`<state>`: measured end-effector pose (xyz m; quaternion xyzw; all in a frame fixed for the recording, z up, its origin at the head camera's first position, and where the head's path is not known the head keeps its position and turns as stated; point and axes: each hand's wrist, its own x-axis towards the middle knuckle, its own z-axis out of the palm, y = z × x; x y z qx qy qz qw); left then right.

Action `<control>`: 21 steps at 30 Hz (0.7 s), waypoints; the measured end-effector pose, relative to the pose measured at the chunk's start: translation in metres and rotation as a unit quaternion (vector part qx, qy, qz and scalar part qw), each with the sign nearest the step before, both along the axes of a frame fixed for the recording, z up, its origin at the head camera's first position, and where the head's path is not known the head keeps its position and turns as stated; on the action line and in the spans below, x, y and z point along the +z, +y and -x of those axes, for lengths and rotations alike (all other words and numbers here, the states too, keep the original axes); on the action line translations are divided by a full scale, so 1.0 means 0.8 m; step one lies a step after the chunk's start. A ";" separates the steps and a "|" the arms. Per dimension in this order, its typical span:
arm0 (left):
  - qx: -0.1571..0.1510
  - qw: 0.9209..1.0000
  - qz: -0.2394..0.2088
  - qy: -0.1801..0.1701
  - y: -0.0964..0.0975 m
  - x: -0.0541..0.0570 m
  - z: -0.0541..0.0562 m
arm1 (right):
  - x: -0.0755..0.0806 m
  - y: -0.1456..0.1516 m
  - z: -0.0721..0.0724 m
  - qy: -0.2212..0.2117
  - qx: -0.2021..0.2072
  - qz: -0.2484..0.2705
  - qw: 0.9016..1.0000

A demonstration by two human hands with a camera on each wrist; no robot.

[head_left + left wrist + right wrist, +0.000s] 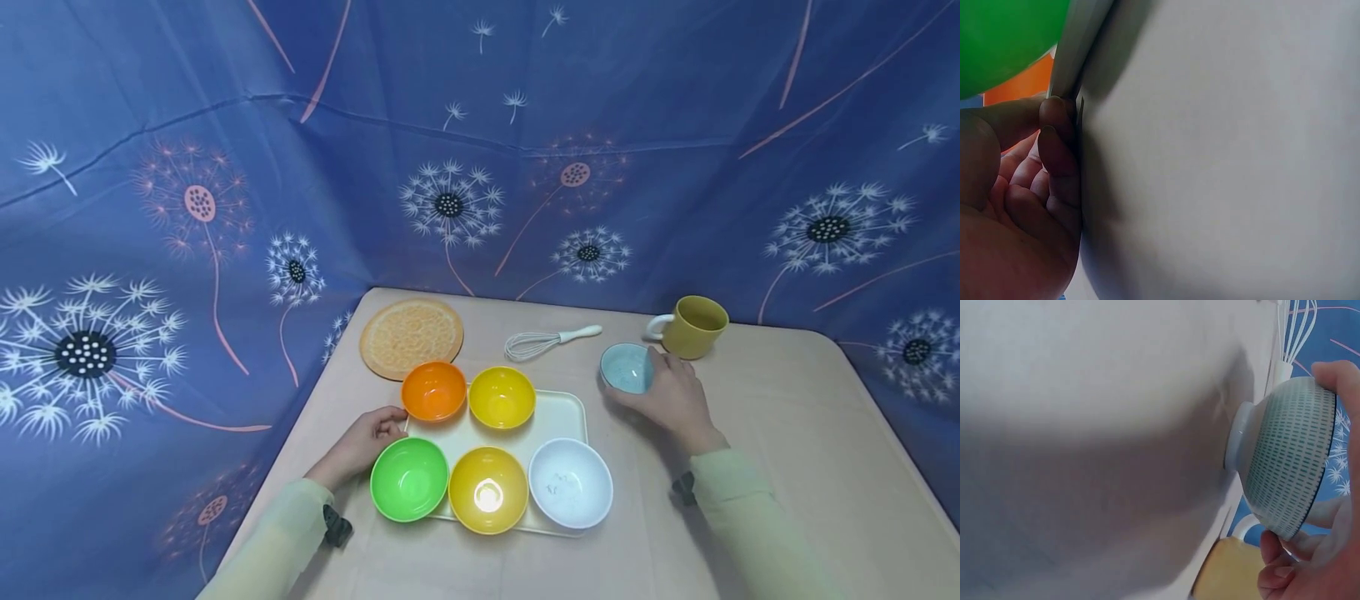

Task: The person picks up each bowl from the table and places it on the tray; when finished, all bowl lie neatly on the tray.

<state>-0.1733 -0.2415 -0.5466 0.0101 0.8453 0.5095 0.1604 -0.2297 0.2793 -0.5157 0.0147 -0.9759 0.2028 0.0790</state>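
Note:
At the right, my right hand (675, 398) grips a small light-blue bowl (622, 368) by opposite sides of its rim. In the right wrist view, this bowl (1291, 447) has a dashed green pattern outside and a pale foot close to the tabletop; I cannot tell whether they touch. My left hand (369, 437) pinches the left edge of a white tray (557, 417) between thumb and fingers, as the left wrist view shows. On the tray stand an orange bowl (433, 392), a yellow bowl (502, 398), a green bowl (409, 480), a darker yellow bowl (488, 490) and a white bowl (571, 483).
Behind the tray lies a round pizza-like board (412, 337). A white whisk (553, 341) lies to its right. Past the light-blue bowl stands a mustard-yellow mug (697, 327), its white handle facing left. A blue dandelion-print cloth (510, 217) hangs behind the table (795, 467).

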 end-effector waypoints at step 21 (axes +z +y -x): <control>-0.003 1.000 -0.002 -0.001 0.000 0.000 0.001 | 0.021 -0.095 -0.026 -0.030 0.086 0.007 0.996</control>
